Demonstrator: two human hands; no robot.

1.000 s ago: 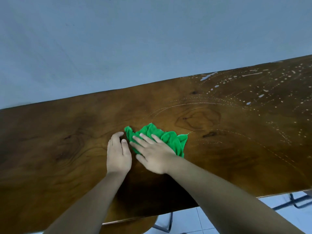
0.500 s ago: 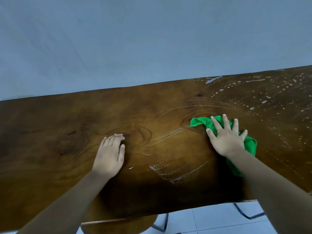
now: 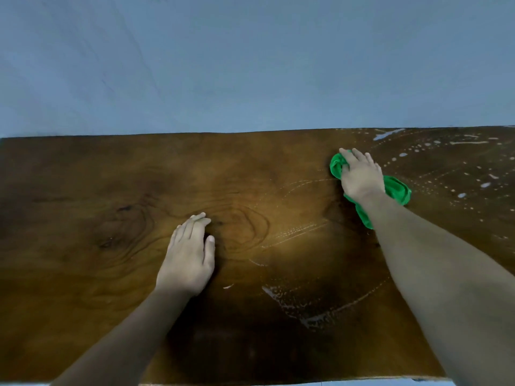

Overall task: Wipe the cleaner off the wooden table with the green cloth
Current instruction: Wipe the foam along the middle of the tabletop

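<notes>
The dark wooden table fills the lower half of the view. A crumpled green cloth lies on it at the right, near the far edge. My right hand presses down on the cloth with its fingers spread flat, covering its middle. My left hand rests palm down on the bare wood at centre, fingers straight. White drops and streaks of cleaner dot the table's far right part. Thin wet smears curve across the wood between my arms.
A plain blue-grey wall rises right behind the table's far edge. A strip of pale floor shows below the near edge.
My right hand has slid the cloth from beside my left hand to the right and towards the far edge, leaving wet smears. My left hand stays flat on the wood.
</notes>
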